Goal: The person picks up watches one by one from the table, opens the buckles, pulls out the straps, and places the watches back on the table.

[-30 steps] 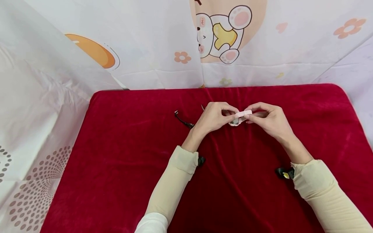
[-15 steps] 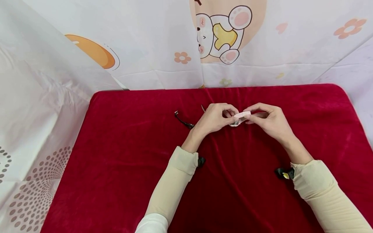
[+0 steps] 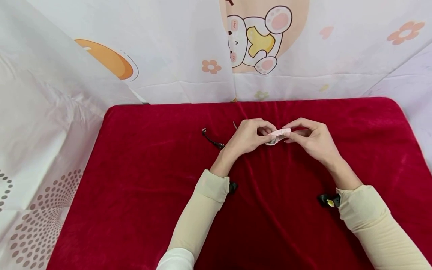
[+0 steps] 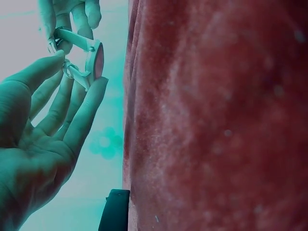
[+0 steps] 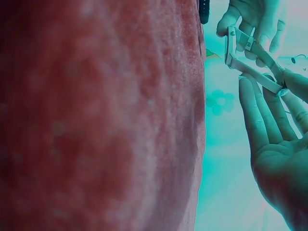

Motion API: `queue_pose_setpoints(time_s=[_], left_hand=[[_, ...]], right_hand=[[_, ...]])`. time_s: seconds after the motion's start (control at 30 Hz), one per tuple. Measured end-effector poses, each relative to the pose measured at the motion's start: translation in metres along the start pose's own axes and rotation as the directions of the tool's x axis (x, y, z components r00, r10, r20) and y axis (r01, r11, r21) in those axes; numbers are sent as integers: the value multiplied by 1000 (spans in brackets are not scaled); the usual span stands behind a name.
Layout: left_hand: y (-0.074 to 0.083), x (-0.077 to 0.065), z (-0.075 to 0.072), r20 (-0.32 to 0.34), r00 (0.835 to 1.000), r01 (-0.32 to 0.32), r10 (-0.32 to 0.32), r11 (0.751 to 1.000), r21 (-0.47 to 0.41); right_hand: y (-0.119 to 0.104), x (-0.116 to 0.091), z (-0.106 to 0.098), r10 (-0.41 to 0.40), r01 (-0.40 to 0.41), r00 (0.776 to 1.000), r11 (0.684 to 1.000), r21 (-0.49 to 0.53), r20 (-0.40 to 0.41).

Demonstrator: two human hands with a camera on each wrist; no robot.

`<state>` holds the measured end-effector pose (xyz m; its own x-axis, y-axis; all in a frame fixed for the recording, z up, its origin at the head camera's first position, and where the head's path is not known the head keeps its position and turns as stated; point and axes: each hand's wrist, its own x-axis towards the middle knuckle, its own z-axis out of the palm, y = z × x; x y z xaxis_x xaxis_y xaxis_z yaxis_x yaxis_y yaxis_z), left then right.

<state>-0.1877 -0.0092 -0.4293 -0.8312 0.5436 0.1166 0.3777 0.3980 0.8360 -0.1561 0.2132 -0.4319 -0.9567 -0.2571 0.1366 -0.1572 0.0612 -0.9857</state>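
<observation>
A wristwatch with a pale pink strap is held up between both hands, its strap bent into a loop. My left hand pinches it on the left, fingertips at the watch case and thumb near the strap's buckle part. On the other side my right hand pinches the strap between thumb and fingers. The right wrist view shows the case edge-on, with both strap halves running towards the right fingertips, which partly cover where they meet.
Behind the left hand, a black watch-like strap lies on the red velvet tablecloth, partly hidden by that hand. A white printed curtain hangs beyond the table's far edge. Small black wrist devices sit at both cuffs.
Both hands stay in nearly the same place. The strap has tilted slightly between them, and the left thumb has shifted a little over the watch.
</observation>
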Motion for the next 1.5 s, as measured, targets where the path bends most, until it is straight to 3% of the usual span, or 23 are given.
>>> queue_pose_setpoints(time_s=[0.63,1.5], left_hand=[[2,1,-1,11,1000,13,-13,1000,19],[2,0,-3,15,1000,26,-26,1000,15]], right_hand=[[1,2,-1,-57,56,998,997,56,21],[0,3,-1,-60,58,998,996,72,28]])
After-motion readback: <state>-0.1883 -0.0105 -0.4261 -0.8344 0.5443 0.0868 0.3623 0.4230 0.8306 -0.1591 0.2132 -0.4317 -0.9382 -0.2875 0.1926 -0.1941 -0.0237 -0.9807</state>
